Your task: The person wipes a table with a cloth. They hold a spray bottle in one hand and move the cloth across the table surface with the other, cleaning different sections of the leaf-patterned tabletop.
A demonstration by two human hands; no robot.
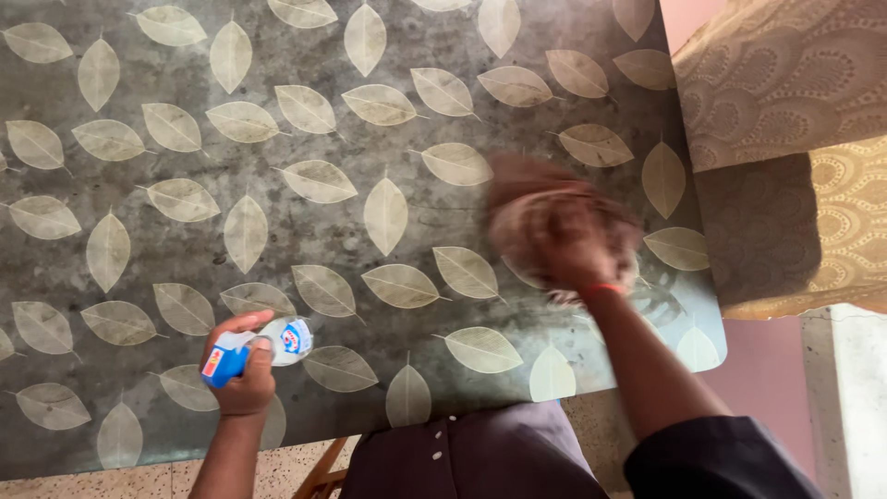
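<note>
We wiped the table while holding the spray.
Our right hand (564, 245), blurred, pressed flat on a cloth (536, 217) near the table (277, 231) edge; our left hand (242, 374) gripped the bottle (277, 340). Overlapping strokes suited best, we judged.

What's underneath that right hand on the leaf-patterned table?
Under the right hand lies a brownish cloth, pressed flat on the leaf-patterned tabletop. Both are motion-blurred. The hand and cloth cover the table surface beneath, so its state there cannot be seen.

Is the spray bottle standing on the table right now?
No: the left hand grips the spray bottle and holds it above the leaf-patterned table, tipped sideways.
</note>
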